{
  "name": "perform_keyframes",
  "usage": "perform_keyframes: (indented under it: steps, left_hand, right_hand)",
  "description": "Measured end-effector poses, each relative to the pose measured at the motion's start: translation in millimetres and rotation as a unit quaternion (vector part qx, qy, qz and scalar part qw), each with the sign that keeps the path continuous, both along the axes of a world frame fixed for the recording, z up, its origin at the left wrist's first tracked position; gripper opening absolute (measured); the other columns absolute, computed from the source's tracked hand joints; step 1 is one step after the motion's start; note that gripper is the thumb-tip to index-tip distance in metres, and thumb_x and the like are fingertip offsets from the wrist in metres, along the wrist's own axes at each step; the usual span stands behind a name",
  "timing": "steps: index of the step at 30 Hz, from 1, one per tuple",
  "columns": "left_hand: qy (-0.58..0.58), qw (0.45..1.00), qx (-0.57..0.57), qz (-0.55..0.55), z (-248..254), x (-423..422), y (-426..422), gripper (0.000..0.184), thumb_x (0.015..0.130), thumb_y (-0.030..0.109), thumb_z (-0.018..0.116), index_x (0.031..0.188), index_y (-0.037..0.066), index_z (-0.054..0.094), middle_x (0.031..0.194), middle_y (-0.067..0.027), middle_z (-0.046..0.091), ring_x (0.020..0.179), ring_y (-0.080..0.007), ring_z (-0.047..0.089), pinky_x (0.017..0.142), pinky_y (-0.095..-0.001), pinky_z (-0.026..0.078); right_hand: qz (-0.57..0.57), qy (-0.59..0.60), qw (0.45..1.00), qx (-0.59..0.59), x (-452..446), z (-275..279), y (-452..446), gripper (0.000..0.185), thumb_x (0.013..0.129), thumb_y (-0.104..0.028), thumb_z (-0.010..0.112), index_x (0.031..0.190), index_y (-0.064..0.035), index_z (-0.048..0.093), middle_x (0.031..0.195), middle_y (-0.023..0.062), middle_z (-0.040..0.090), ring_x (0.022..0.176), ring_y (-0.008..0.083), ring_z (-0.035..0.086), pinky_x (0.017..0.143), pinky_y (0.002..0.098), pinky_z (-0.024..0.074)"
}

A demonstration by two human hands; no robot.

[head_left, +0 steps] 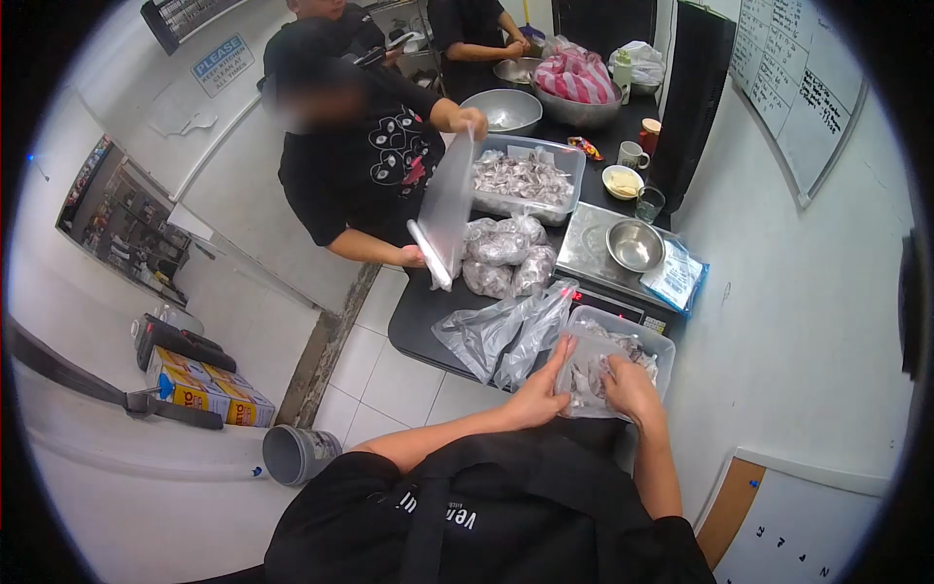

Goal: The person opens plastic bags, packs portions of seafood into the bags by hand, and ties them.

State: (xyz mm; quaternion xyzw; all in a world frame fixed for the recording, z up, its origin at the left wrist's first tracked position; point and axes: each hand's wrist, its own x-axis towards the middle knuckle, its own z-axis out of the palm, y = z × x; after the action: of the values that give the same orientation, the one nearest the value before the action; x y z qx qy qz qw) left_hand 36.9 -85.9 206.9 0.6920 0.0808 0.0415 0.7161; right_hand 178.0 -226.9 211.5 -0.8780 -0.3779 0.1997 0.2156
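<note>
Left hand (537,395) holds a clear bag (590,352), right hand (632,389) apparently touching it.

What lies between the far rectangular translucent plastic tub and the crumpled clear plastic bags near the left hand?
In the head view, filled clear plastic bags lie between the tub and the crumpled bags.

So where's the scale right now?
Right of centre in the head view, the scale sits on the black table beside the filled bags, a metal bowl on it.
</note>
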Motion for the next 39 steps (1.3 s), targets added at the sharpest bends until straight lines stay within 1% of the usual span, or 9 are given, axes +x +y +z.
perform_keyframes:
  steps: [8, 10, 16, 22, 29, 32, 34, 38, 39]
  left_hand:
    - [-0.007, 1.000, 0.021, -0.017, 20.3, 15.8, 5.4, 0.086, 0.074, -0.007, 0.047, 0.144, 0.004, 0.000, 0.151, -0.0150, 0.013, 0.136, -0.0245, 0.019, 0.106, -0.0290, 0.021]
    - [-0.041, 0.997, 0.068, -0.012, 18.3, 18.9, 5.9, 0.083, 0.076, -0.007, 0.046, 0.144, 0.004, -0.001, 0.150, -0.0161, 0.013, 0.134, -0.0227, 0.023, 0.102, -0.0284, 0.028]
    - [-0.051, 0.995, 0.091, -0.002, 10.8, 14.9, 7.6, 0.083, 0.080, -0.011, 0.043, 0.144, 0.007, -0.006, 0.151, -0.0155, 0.005, 0.109, -0.0142, 0.048, 0.071, -0.0226, 0.050]
    - [0.004, 0.996, 0.092, -0.004, -28.3, 15.0, 0.7, 0.091, 0.078, -0.012, 0.047, 0.143, 0.010, -0.014, 0.151, -0.0169, 0.009, 0.093, -0.0133, 0.056, 0.065, -0.0227, 0.051]
    - [0.018, 0.994, 0.103, -0.036, -39.4, 18.1, -1.4, 0.096, 0.075, -0.010, 0.052, 0.143, 0.010, -0.013, 0.150, -0.0182, 0.009, 0.097, -0.0175, 0.057, 0.067, -0.0230, 0.051]
    - [0.008, 0.987, 0.158, -0.036, -45.1, 21.0, -3.0, 0.099, 0.074, -0.009, 0.055, 0.143, 0.010, -0.013, 0.150, -0.0189, 0.009, 0.114, -0.0236, 0.049, 0.079, -0.0265, 0.049]
    - [-0.024, 0.982, 0.185, -0.025, -43.6, 20.0, -6.3, 0.101, 0.073, -0.008, 0.058, 0.143, 0.010, -0.013, 0.150, -0.0202, 0.007, 0.130, -0.0257, 0.031, 0.094, -0.0288, 0.040]
    - [-0.021, 0.980, 0.199, -0.024, -43.5, 19.9, -11.4, 0.103, 0.071, -0.007, 0.060, 0.143, 0.007, -0.013, 0.150, -0.0215, 0.005, 0.135, -0.0250, 0.018, 0.100, -0.0297, 0.034]
    - [0.001, 0.995, 0.095, -0.031, -40.5, 19.8, -13.7, 0.104, 0.071, -0.005, 0.061, 0.142, 0.006, -0.013, 0.150, -0.0220, 0.004, 0.136, -0.0261, 0.015, 0.102, -0.0299, 0.030]
  right_hand:
    - [0.001, -0.051, 0.999, -0.013, 9.9, -29.7, -0.8, 0.026, 0.079, -0.012, 0.054, 0.102, 0.0000, 0.059, 0.090, 0.0278, 0.060, 0.086, 0.0422, 0.059, 0.076, 0.0485, 0.0454]
    - [-0.015, -0.163, 0.986, 0.028, 13.2, -31.1, -1.2, 0.022, 0.077, -0.014, 0.051, 0.092, -0.0016, 0.062, 0.086, 0.0260, 0.062, 0.083, 0.0398, 0.061, 0.075, 0.0484, 0.0468]
    - [-0.035, -0.095, 0.995, 0.012, 11.8, 3.8, -3.7, 0.020, 0.077, -0.011, 0.050, 0.088, 0.0009, 0.062, 0.085, 0.0250, 0.062, 0.081, 0.0379, 0.062, 0.074, 0.0473, 0.0477]
    - [-0.007, -0.061, 0.998, -0.002, 10.9, -42.1, -10.9, 0.020, 0.078, -0.009, 0.051, 0.091, 0.0003, 0.062, 0.088, 0.0250, 0.062, 0.085, 0.0385, 0.061, 0.076, 0.0461, 0.0471]
    - [-0.039, -0.001, 0.999, 0.019, 17.0, -18.5, -22.6, 0.031, 0.081, -0.007, 0.054, 0.111, -0.0026, 0.058, 0.097, 0.0255, 0.061, 0.092, 0.0402, 0.058, 0.080, 0.0446, 0.0455]
    - [-0.036, -0.030, 0.992, 0.119, 22.3, -14.3, -25.2, 0.030, 0.082, -0.008, 0.055, 0.111, -0.0016, 0.058, 0.093, 0.0235, 0.062, 0.084, 0.0371, 0.061, 0.075, 0.0408, 0.0470]
    - [-0.043, 0.057, 0.988, 0.136, 20.9, 9.4, -26.7, 0.028, 0.084, -0.009, 0.056, 0.110, 0.0001, 0.057, 0.086, 0.0207, 0.063, 0.075, 0.0305, 0.062, 0.069, 0.0365, 0.0472]
    - [-0.039, 0.164, 0.974, 0.150, 19.6, 15.7, -27.9, 0.027, 0.084, -0.011, 0.057, 0.108, 0.0001, 0.058, 0.080, 0.0182, 0.062, 0.069, 0.0253, 0.060, 0.064, 0.0340, 0.0462]
    - [0.013, 0.125, 0.982, 0.138, 18.9, 9.5, -27.8, 0.027, 0.084, -0.014, 0.058, 0.106, -0.0001, 0.059, 0.080, 0.0184, 0.062, 0.068, 0.0256, 0.060, 0.063, 0.0344, 0.0462]
